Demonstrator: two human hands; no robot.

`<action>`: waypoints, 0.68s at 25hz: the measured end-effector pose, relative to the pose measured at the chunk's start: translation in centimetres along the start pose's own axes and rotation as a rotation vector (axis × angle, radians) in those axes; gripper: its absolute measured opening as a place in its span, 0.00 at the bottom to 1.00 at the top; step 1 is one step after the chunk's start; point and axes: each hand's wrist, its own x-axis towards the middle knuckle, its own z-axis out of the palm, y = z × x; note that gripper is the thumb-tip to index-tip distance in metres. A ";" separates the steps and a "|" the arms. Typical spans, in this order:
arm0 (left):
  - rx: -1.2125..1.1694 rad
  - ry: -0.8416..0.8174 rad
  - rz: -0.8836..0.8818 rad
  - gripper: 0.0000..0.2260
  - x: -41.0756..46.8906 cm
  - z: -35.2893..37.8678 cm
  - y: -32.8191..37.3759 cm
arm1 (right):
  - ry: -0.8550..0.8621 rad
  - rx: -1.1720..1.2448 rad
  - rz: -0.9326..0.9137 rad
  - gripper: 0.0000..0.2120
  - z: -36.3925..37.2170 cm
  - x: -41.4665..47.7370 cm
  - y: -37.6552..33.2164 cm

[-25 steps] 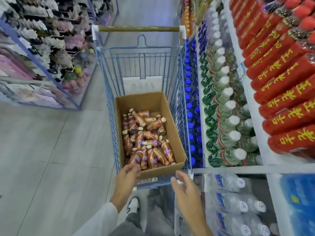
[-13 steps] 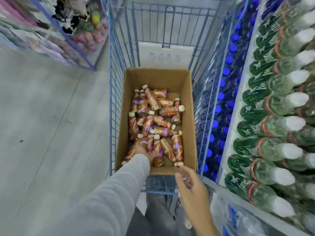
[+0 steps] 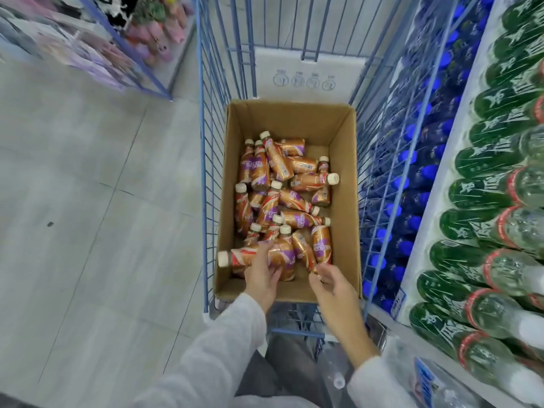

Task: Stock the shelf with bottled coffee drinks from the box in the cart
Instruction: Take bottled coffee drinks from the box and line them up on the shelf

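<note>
Head view: at seven o'clock in the brown cardboard box (image 3: 344,201), a brown-and-purple plastic coffee bottle (image 3: 240,258) is gripped by the left hand (image 3: 262,278); a second bottle (image 3: 303,251) seems pinched by the right hand (image 3: 332,287).

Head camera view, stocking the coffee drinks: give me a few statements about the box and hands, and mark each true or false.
1. The cardboard box sits inside the blue wire cart. True.
2. The left hand grips a coffee bottle lying sideways, its cap pointing left. True.
3. The rest of the drinks stand upright in neat rows. False: the loose bottles lie jumbled on their sides.
4. Green-labelled drinks fill the shelf left of the cart. False: the green-labelled bottles are on its right.
5. The right hand rests on the cart handle. False: it reaches into the box.
</note>
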 end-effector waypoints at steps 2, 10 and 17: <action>0.200 -0.036 0.112 0.26 -1.7 -1.9 -0.4 | -0.029 -0.042 0.022 0.19 1.5 3.1 -0.2; 0.735 -0.062 0.287 0.25 -4.3 -10.3 3.4 | -0.205 -0.176 0.395 0.42 9.4 14.4 0.0; 0.707 -0.032 0.278 0.23 -2.3 -13.0 4.0 | -0.037 -0.222 0.397 0.45 13.3 15.0 2.6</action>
